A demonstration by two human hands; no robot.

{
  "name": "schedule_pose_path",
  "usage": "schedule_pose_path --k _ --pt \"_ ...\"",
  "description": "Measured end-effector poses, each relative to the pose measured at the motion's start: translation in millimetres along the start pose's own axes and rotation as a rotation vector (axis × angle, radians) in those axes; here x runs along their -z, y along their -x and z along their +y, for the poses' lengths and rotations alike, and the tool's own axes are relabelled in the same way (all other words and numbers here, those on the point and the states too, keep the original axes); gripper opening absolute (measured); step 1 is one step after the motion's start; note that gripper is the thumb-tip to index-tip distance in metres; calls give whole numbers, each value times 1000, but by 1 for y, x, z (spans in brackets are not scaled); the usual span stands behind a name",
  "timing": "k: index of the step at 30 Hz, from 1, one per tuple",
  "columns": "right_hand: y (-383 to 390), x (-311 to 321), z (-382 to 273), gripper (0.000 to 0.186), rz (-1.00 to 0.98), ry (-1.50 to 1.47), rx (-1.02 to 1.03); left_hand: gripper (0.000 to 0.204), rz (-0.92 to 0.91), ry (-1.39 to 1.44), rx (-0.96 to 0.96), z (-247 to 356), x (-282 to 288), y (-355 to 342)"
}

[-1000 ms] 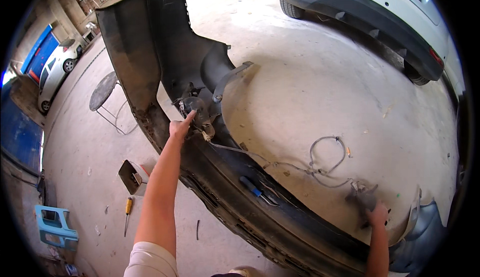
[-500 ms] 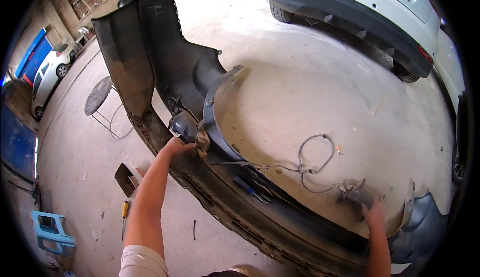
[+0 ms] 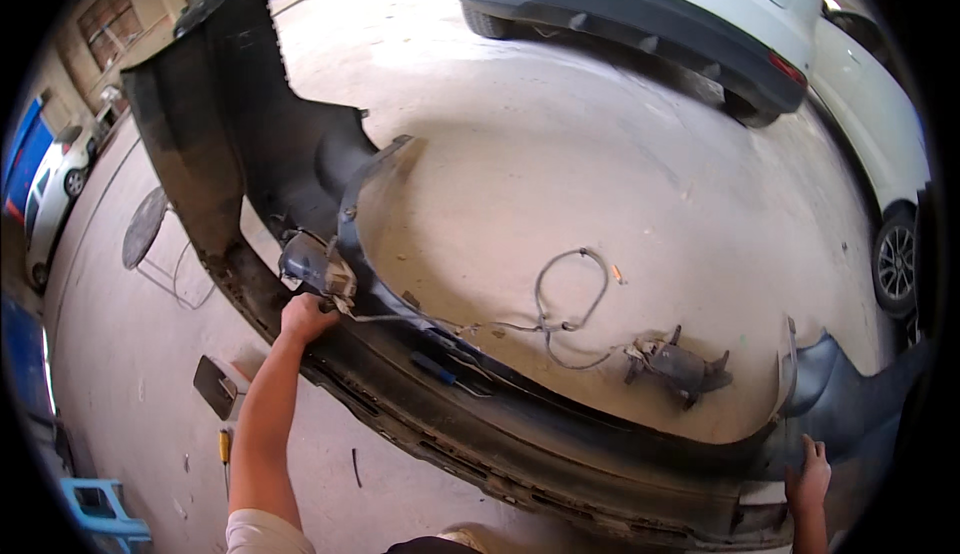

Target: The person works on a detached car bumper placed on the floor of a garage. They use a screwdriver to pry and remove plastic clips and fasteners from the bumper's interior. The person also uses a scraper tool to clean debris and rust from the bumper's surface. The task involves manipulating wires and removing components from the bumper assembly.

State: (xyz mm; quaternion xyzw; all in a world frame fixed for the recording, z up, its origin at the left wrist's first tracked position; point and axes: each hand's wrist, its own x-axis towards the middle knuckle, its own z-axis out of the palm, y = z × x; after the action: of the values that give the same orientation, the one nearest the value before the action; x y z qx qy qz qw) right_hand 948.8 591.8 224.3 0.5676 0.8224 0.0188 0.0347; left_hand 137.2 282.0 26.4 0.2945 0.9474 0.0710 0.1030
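A large black car bumper lies curved across the floor, inner side up. My left hand is closed on its near edge at the left, beside a dark rounded lamp unit resting in the bumper. A grey wiring harness runs from that unit, loops on the floor and reaches a second dark lamp unit with brackets. My right hand is at the bumper's right end, fingers raised and apart, holding nothing. A blue-handled screwdriver lies inside the bumper.
A white car stands behind, with another white car at the right. On the left floor are a round stool, an open box, a yellow-handled screwdriver and a light-blue plastic stool.
My right hand has left the second lamp unit, which now lies on the floor, and moved to the bumper's right end. My left hand shifted from the first unit's bracket to the bumper edge.
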Motion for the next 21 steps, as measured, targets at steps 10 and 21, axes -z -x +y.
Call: schedule_pose_path --k 10,21 --pt "62 -43 54 56 116 -173 -120 45 2 467 -185 113 86 -30" --pt "126 -36 79 46 64 -184 -157 42 41 41 -372 289 -27 -23"
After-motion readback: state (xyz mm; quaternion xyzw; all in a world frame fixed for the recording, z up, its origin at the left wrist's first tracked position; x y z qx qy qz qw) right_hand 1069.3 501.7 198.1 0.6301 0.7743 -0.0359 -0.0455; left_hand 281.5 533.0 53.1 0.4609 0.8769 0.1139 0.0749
